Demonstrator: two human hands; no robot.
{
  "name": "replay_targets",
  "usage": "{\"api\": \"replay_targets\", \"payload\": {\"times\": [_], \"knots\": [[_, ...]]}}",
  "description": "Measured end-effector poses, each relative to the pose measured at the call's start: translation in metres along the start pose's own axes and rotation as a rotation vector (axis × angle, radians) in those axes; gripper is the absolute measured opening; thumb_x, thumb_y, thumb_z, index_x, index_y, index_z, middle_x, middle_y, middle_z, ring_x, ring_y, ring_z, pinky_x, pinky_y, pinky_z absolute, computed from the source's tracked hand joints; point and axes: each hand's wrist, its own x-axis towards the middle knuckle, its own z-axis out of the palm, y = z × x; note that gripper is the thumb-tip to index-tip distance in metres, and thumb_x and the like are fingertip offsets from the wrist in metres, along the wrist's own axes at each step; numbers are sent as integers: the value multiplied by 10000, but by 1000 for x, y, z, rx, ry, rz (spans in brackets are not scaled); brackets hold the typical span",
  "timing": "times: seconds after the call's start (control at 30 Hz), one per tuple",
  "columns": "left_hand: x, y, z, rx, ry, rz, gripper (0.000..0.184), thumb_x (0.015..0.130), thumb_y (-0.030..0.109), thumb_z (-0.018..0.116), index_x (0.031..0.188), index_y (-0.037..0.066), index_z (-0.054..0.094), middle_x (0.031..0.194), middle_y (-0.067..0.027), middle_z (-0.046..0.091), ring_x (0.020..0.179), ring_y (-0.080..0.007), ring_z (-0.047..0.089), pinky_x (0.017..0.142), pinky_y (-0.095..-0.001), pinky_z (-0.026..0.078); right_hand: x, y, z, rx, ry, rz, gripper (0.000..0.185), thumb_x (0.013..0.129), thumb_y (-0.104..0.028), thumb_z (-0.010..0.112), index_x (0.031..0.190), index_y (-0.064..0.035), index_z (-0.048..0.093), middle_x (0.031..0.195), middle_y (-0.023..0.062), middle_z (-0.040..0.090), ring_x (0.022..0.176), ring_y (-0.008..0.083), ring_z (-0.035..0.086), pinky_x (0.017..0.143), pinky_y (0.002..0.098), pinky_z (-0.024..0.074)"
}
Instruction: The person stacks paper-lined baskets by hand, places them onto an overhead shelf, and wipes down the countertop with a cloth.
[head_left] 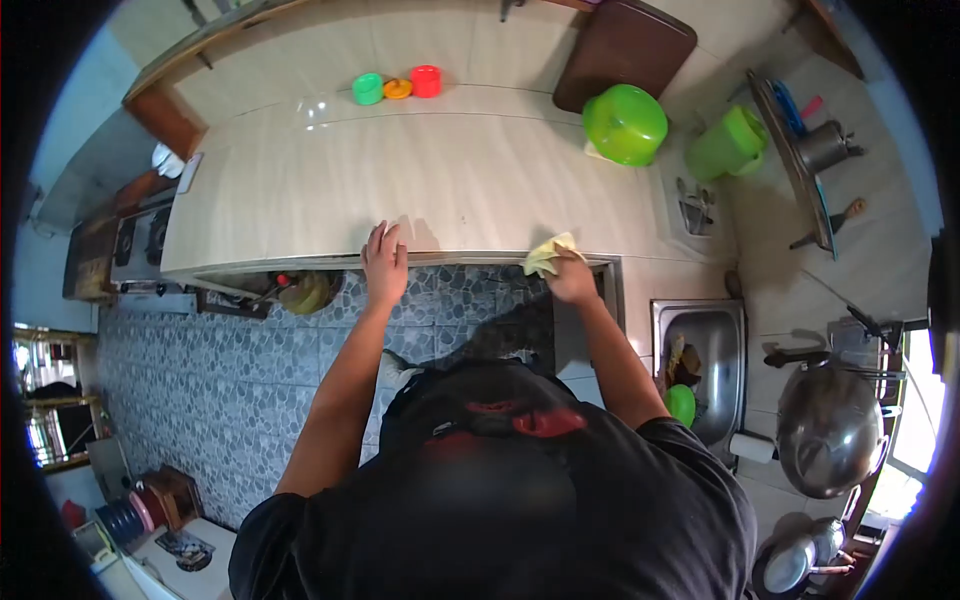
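Observation:
My right hand [574, 279] is closed around a yellow cloth [545, 256] at the front edge of the tiled counter [300, 200]. Part of the cloth sticks out past my fingers and lies over the edge. Further left, my left hand [384, 264] rests on the same edge with its fingers stretched out over the counter top, holding nothing. Both forearms reach forward from my body.
At the back stand a green cup [368, 89], an orange one [398, 89] and a red one [426, 81]. A green basin [626, 125] leans near a brown board [625, 55]. A metal sink [715, 400] is to the right, a stove [140, 243] far left.

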Motion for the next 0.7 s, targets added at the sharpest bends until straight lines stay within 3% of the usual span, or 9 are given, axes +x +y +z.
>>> {"api": "replay_targets", "payload": {"times": [0.07, 0.1, 0.23, 0.27, 0.33, 0.47, 0.53, 0.57, 0.7], "knots": [[-1, 19, 24, 425, -176, 45, 462, 986, 300, 514, 1429, 178, 471, 1522, -165, 391, 1397, -355, 378, 1142, -584, 240, -11, 48, -15, 19, -29, 141, 276, 842, -249, 650, 1084, -132, 712, 1208, 178, 650, 1149, 344, 601, 1010, 436, 465], [-2, 17, 34, 405, -398, -68, 611, 980, 390, 505, 1538, 252, 298, 1621, -120, 208, 1507, -340, 134, 1146, -670, 42, -16, 65, -24, 46, -65, 271, 274, 859, -263, 630, 1087, -135, 711, 1188, 179, 658, 1122, 349, 617, 992, 444, 474], [-8, 20, 41, 565, -518, -92, 711, 992, 519, 411, 1587, 303, 87, 1660, -77, -31, 1519, -342, -60, 1148, -659, -49, -18, 96, -62, 107, -5, 558, 341, 893, -333, 582, 1085, -76, 695, 1065, 207, 689, 1025, 386, 649, 881, 449, 511], [-3, 19, 42, 557, -510, -102, 711, 992, 519, 411, 1587, 303, 87, 1660, -77, -31, 1519, -342, -60, 1148, -659, -49, -14, 103, -68, 98, -9, 548, 341, 893, -333, 582, 1085, -76, 695, 1065, 207, 689, 1025, 386, 649, 881, 449, 511], [2, 15, 38, 523, -646, -134, 787, 971, 549, 447, 1588, 304, 23, 1655, -90, -106, 1511, -358, -118, 1133, -671, -70, -13, 114, -81, -70, 287, 910, 377, 912, -365, 570, 1045, -36, 695, 994, 258, 686, 997, 392, 656, 861, 428, 513], [15, 21, 28, 537, -783, -186, 912, 935, 564, 517, 1579, 303, -74, 1632, -115, -211, 1489, -383, -202, 1117, -675, -102, -13, 201, -33, 18, 510, 934, 488, 926, -380, 526, 1208, 4, 632, 1183, 249, 649, 1084, 412, 624, 905, 473, 492], [21, 18, 22, 477, -928, -185, 1002, 905, 573, 576, 1570, 299, -121, 1607, -145, -273, 1466, -418, -246, 1105, -684, -96, -8, 240, 15, 362, 548, 743, 540, 949, -422, 512, 1349, -61, 542, 1280, 223, 602, 1196, 409, 558, 1015, 490, 420], [25, 19, 18, 448, -979, -183, 1057, 893, 568, 604, 1559, 282, -166, 1586, -158, -316, 1447, -431, -286, 1095, -691, -102, 9, 198, 20, -126, 419, 947, 586, 941, -430, 528, 1438, -125, 462, 1386, 213, 523, 1323, 438, 432, 1119, 544, 278], [31, 15, 19, 438, -1063, -192, 1121, 871, 590, 625, 1548, 253, -202, 1566, -182, -343, 1429, -453, -308, 1079, -719, -84, 65, 111, 51, -78, 397, 914, 610, 919, -423, 554, 1469, -185, 438, 1420, 226, 494, 1371, 470, 360, 1145, 589, 195]]}}
